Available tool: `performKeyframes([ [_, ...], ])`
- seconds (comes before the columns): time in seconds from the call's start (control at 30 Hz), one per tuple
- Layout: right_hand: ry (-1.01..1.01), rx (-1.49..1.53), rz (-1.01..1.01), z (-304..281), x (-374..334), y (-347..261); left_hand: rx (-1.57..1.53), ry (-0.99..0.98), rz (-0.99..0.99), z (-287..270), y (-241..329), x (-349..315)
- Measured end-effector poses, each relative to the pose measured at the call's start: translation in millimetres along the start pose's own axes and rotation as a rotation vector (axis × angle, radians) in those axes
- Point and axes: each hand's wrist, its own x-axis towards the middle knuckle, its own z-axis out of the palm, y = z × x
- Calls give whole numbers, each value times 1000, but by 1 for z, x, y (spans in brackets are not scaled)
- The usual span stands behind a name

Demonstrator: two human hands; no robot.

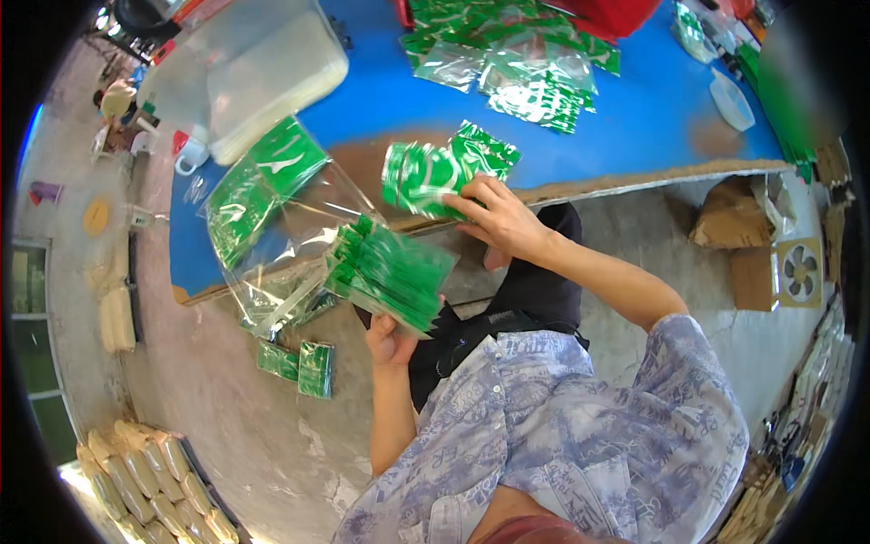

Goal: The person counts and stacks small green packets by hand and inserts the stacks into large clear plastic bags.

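Note:
My left hand [392, 340] grips a thick fanned stack of green plastic packets [390, 272] by its lower end, in front of the table's near edge. To the right, my right hand [503, 218] has its fingers closed at the near edge of a shiny green packet [421, 177] over the table edge. Another green packet [487, 150] lies against it. Left of the stack, a large clear plastic bag [308, 204] with green packets [263, 190] inside hangs partly over the table edge. The fingertips of my left hand are partly hidden behind the stack.
A pile of green packets [535, 82] covers the far middle of the blue table [652, 118]. A translucent bin [272, 77] and a white mug [190, 154] stand at left. Green bundles [314, 369] lie below on the floor. Boxes [754, 276] and a fan [800, 272] are right.

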Motion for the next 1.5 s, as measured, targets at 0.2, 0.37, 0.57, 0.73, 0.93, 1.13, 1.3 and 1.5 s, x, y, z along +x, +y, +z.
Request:
performKeyframes([
  [0.2,486,349,128,2,1,8,7,-167,-104,-23,-10,11],
  [0.37,807,1573,827,-8,20,-54,-306,-35,-47,35,-48,51],
  [0.57,617,1260,803,-33,-8,-48,99,117,89,33,-26,59],
  [0.73,127,1050,761,-79,17,-19,269,-60,13,25,8,55],
  [0.93,264,849,571,-46,23,-32,85,-32,-46,38,-15,61],
  [1.13,-213,944,744,-54,35,-28,-73,79,38,29,-14,51],
  [1.3,324,-309,252,-3,117,121,128,143,91,18,-9,16],
  [1.5,-11,101,-27,2,83,37,55,244,108,4,-16,-2],
])
